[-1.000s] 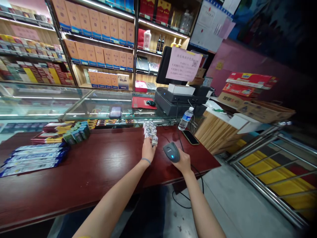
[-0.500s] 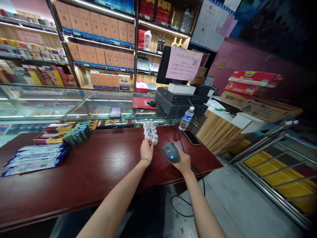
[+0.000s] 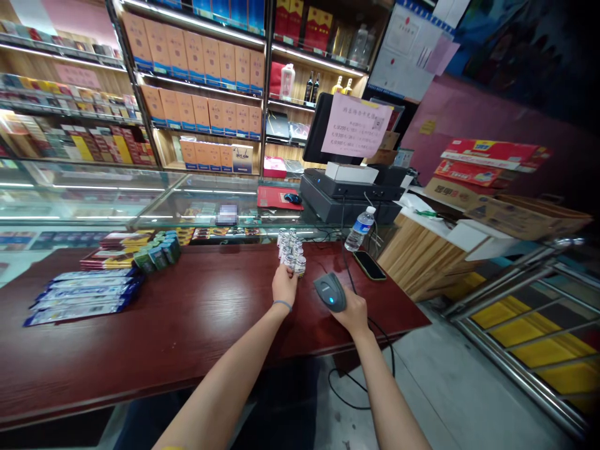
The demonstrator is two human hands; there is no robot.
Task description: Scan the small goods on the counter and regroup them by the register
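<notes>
My right hand is wrapped round a dark grey barcode scanner with a blue light lit on its top. The scanner is held over the right part of the dark red table. My left hand has its fingers closed at the near end of a cluster of small clear bottles with pale labels, gripping a nearest one. Several of these bottles stand close together in rows. My fingertips and the lower part of the gripped bottle are partly hidden.
Left on the table lie blue-white packets, small green packs and dark red packs. A water bottle and a phone are at right, near the scanner's cable. A monitor stands behind.
The camera view has turned slightly left, so everything sits a little further right. Both hands keep about the same places, the left at the small bottles, the right on the scanner.
</notes>
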